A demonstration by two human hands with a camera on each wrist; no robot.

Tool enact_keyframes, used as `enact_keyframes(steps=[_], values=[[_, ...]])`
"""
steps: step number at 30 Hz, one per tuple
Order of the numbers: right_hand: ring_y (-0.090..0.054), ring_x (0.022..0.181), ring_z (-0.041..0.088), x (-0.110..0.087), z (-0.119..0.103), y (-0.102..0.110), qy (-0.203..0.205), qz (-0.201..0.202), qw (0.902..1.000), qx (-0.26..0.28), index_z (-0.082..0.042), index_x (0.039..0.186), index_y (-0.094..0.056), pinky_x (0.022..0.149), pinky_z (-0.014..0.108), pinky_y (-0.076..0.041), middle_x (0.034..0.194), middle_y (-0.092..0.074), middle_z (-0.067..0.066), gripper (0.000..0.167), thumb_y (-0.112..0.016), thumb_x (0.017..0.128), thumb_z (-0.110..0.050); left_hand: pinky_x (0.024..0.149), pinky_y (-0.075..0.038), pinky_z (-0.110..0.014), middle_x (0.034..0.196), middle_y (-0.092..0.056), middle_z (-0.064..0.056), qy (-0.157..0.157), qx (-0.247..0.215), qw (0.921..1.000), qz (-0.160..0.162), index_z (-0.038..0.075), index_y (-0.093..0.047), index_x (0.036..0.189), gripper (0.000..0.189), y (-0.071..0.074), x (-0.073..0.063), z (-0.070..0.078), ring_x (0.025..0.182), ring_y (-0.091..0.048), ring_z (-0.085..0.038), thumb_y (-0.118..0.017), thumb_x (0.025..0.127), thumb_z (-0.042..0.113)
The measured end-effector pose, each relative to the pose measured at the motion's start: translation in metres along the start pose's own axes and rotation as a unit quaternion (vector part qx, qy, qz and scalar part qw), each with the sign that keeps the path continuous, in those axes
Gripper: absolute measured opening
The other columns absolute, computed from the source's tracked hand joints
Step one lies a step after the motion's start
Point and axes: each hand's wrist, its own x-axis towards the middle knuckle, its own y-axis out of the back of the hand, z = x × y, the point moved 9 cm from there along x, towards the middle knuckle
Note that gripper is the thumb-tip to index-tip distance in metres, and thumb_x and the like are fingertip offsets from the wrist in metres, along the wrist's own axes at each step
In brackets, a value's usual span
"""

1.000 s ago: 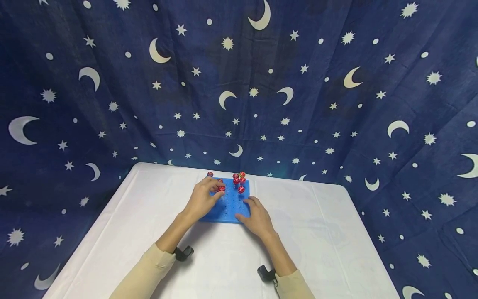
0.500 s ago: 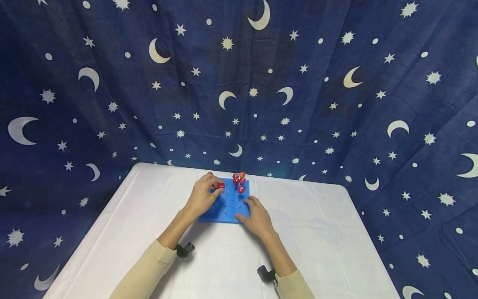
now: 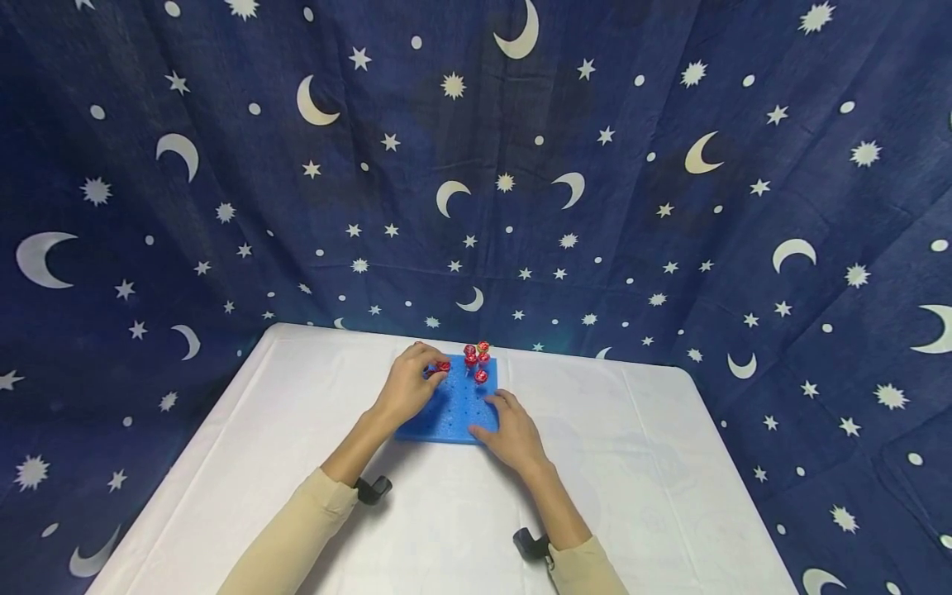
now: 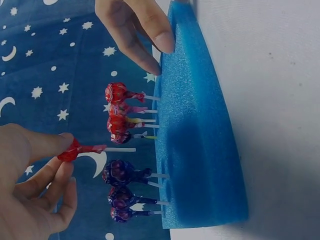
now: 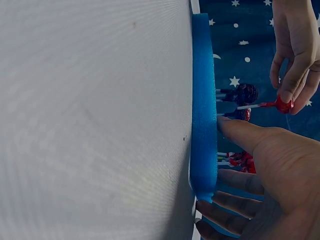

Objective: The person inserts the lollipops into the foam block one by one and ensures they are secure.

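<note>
A red-wrapped lollipop (image 4: 69, 151) is pinched by its head between thumb and fingers of my left hand (image 3: 405, 387). Its white stick points down, the tip just apart from the blue foam board (image 3: 455, 420). My right hand (image 3: 515, 434) lies at the board's near right side, its thumb and fingers spread and touching the foam. Several red lollipops (image 4: 118, 122) stand upright in the board towards its back right. Purple-wrapped lollipops (image 4: 120, 172) stand on its left side, mostly hidden behind my left hand in the head view.
Rows of small holes dot the foam board. It rests on a white-covered table (image 3: 632, 479), near the back edge. A dark blue curtain (image 3: 372, 190) with moons and stars hangs behind and at both sides.
My left hand has shifted slightly towards the back of the board, carrying the red lollipop with it. My right hand has stayed in place.
</note>
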Motion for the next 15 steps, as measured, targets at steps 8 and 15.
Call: enact_keyframes(steps=[8,15], values=[[-0.05,0.143,0.037,0.0,0.0,0.0,0.0,0.003,1.0,-0.002,-0.01,0.144,-0.061,0.114,0.056,-0.045,0.155,-0.051,0.016,0.069,-0.08,0.09,-0.049,0.085,-0.058,-0.038,0.106,-0.074,-0.005,0.001,0.016,0.9998,-0.011,0.008,-0.08,0.101,0.017,-0.008,0.004,-0.004,0.099,-0.066,-0.021,-0.084,0.086,0.002],[-0.051,0.142,0.038,-0.001,-0.001,0.001,0.0,0.004,1.0,0.001,-0.009,0.143,-0.062,0.114,0.056,-0.046,0.154,-0.051,0.016,0.069,-0.08,0.09,-0.049,0.091,-0.058,-0.041,0.106,-0.075,-0.007,0.005,0.031,0.9993,-0.019,0.007,-0.08,0.103,0.016,-0.013,0.006,-0.007,0.1,-0.068,-0.024,-0.084,0.087,0.003]])
